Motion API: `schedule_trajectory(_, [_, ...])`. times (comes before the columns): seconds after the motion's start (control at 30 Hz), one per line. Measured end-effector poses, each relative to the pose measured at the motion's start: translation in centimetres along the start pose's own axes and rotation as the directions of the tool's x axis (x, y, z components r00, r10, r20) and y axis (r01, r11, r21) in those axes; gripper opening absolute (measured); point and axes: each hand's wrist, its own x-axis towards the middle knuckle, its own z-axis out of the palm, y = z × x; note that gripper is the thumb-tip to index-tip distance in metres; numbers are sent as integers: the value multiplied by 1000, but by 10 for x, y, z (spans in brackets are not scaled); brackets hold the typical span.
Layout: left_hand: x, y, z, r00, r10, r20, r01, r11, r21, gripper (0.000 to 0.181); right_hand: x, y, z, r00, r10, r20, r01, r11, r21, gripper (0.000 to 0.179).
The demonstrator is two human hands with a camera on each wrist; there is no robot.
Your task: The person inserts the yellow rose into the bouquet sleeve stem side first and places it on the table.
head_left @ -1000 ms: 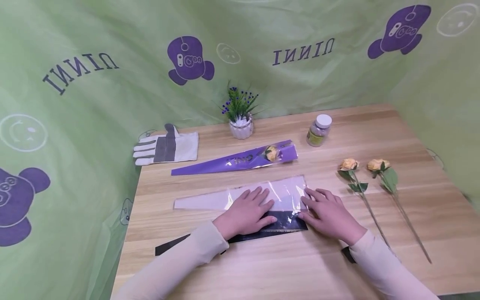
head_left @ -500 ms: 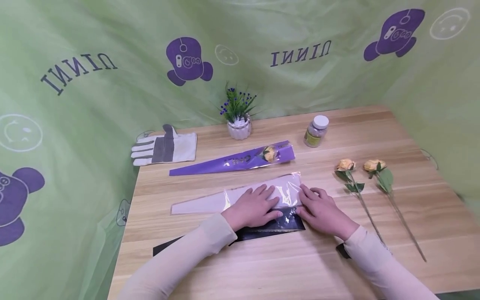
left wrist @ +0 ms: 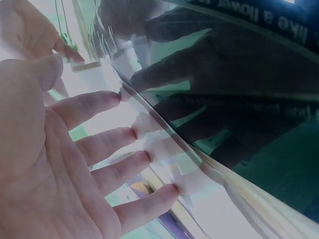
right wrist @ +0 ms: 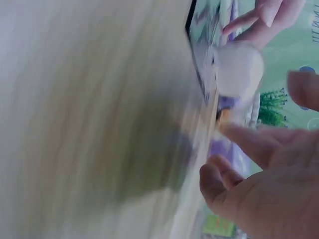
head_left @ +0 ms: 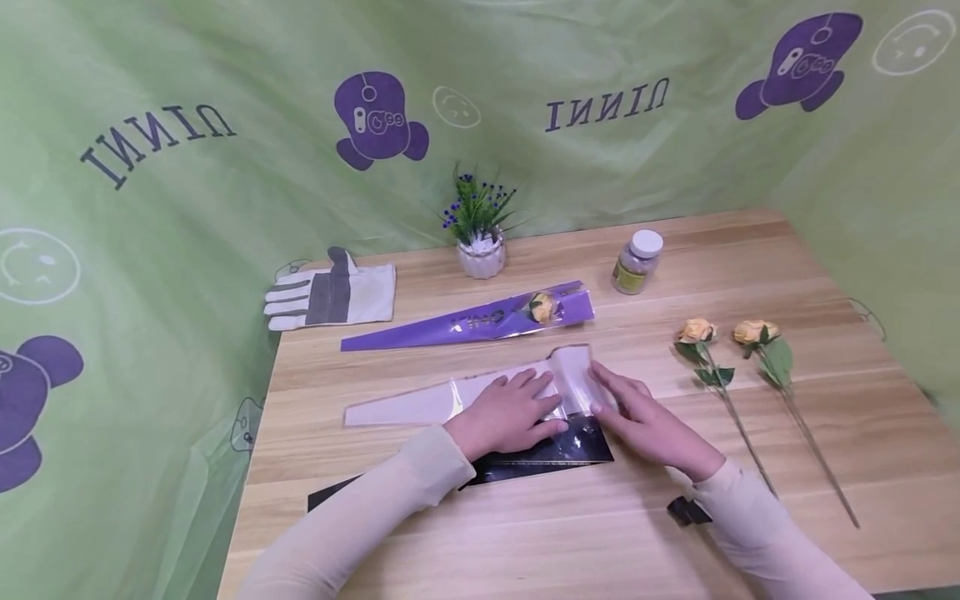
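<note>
While a glove [head_left: 330, 296] lies beyond the left hand [head_left: 510, 417] and off to its left, a black sleeve [head_left: 577, 442] runs beneath the left forearm toward the right hand [head_left: 648, 417]; against its far edge lies a white sleeve [head_left: 405, 402], under the left hand, which presses on it with fingers straight and spread; beyond that hand lies a purple sleeve [head_left: 420, 333] holding a rose [head_left: 542, 307], with a plant [head_left: 481, 221] farther off; the white sleeve's right end curls upward beside the right hand, whose fingers are loosely bent, thumb apart, gripping nothing; I cannot tell whether its fingertips touch the sleeve; well beyond the right hand stands a jar [head_left: 636, 262]; beside the right cuff lies a black object [head_left: 686, 511], partly hidden; to the right of that hand, two loose roses [head_left: 697, 332] lie side by side.
</note>
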Motion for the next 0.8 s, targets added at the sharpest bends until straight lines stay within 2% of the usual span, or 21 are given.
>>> schedule_trajectory(0.07, [0, -1, 1, 1000, 4, -5, -4, 1000, 12, 63, 3, -1, 3, 999, 27, -25, -23, 991, 131, 69])
schedule_trajectory(0.17, [0, -1, 2, 1000, 7, -9, -6, 1000, 24, 64, 10, -2, 6, 988, 103, -116, -62, 946, 319, 69])
schedule_trajectory(0.27, [1, -1, 2, 1000, 6, -8, -5, 1000, 21, 64, 17, -1, 5, 951, 201, -233, -83, 897, 434, 64])
schedule_trajectory(0.33, [0, -1, 2, 1000, 6, -5, -6, 1000, 16, 64, 20, 0, 3, 924, 253, -285, -91, 873, 479, 61])
schedule_trajectory(0.4, [0, -1, 1, 1000, 8, 0, -8, 1000, 14, 63, 23, 4, -1, 910, 277, -309, -104, 872, 478, 58])
schedule_trajectory(0.47, [0, -1, -1, 1000, 10, 6, -10, 1000, 8, 63, 25, 8, -5, 907, 280, -315, -116, 884, 452, 55])
schedule_trajectory(0.63, [-1, -1, -5, 1000, 6, 24, -6, 1000, -2, 63, 26, 11, -9, 919, 256, -300, -128, 913, 387, 53])
schedule_trajectory(0.8, [-1, -3, -6, 1000, -2, 25, 2, 1000, 1, 63, 28, 12, -10, 925, 231, -302, -116, 928, 355, 44])
